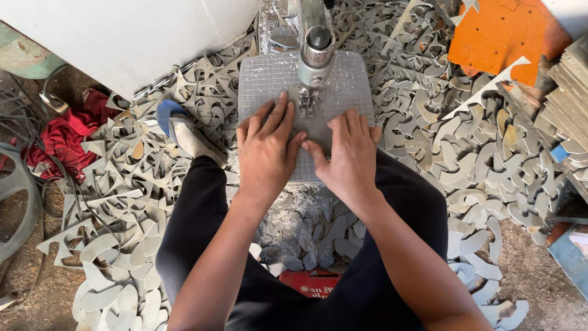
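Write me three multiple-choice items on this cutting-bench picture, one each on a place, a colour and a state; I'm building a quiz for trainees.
1. Where do both hands rest?
A. on the grey gridded sheet under the saw head
B. on the red cloth
C. on the orange board

2. What colour is the perforated board at the upper right?
A. blue
B. orange
C. green

3. How are the hands held?
A. closed into fists
B. gripping a handle
C. flat, fingers spread, pressing down

Answers:
1 A: the left hand and right hand lie on the grey gridded sheet before the metal saw head.
2 B: the perforated board is orange.
3 C: both palms lie flat on the sheet, fingers spread.
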